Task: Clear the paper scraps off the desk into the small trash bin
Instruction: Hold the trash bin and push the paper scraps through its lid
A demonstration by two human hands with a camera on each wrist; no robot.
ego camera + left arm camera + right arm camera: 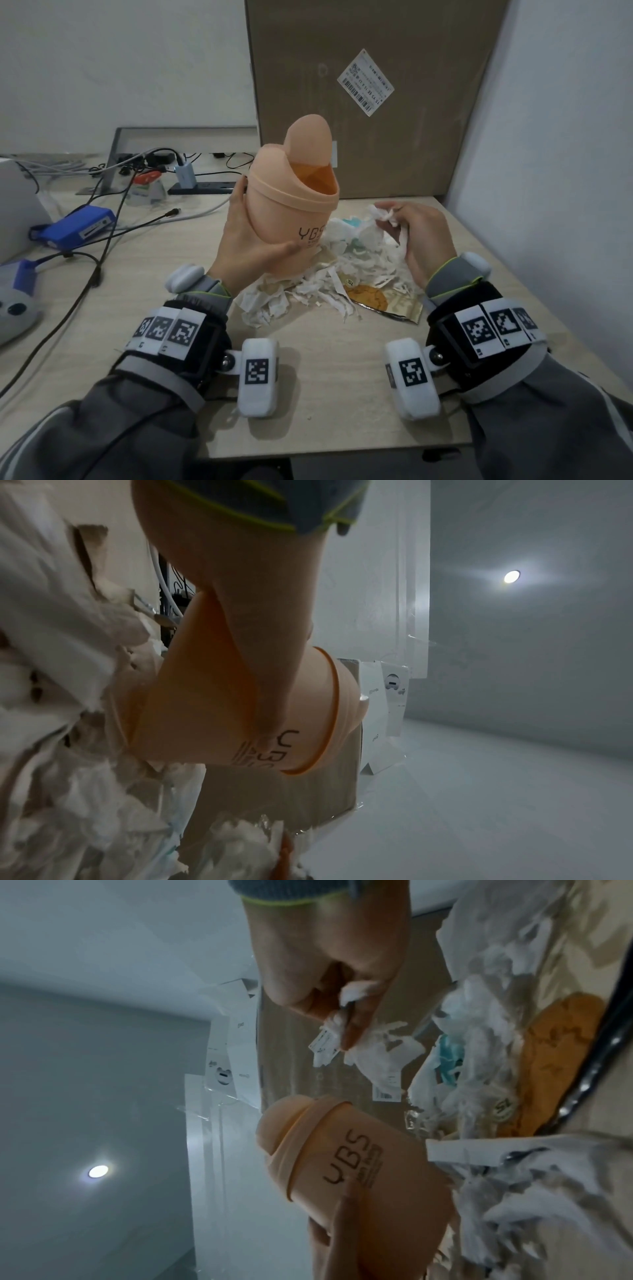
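Observation:
A small peach trash bin (291,212) with its flap lid tipped up is lifted off the desk and tilted toward me. My left hand (251,233) grips its body, thumb across the front; the bin (212,704) fills the left wrist view. A heap of white paper scraps (329,277) lies on the desk under and right of the bin. My right hand (407,226) pinches a bunch of white scraps (380,214) just right of the bin's opening. In the right wrist view the fingers (352,1020) curl round the scraps (373,1045), with the bin (359,1172) below.
A gold snack wrapper (383,301) lies in the heap's near edge. A large cardboard box (370,96) stands behind against the wall. Cables, a blue box (77,228) and a power strip (205,186) occupy the desk's left. The right wall (555,137) is close.

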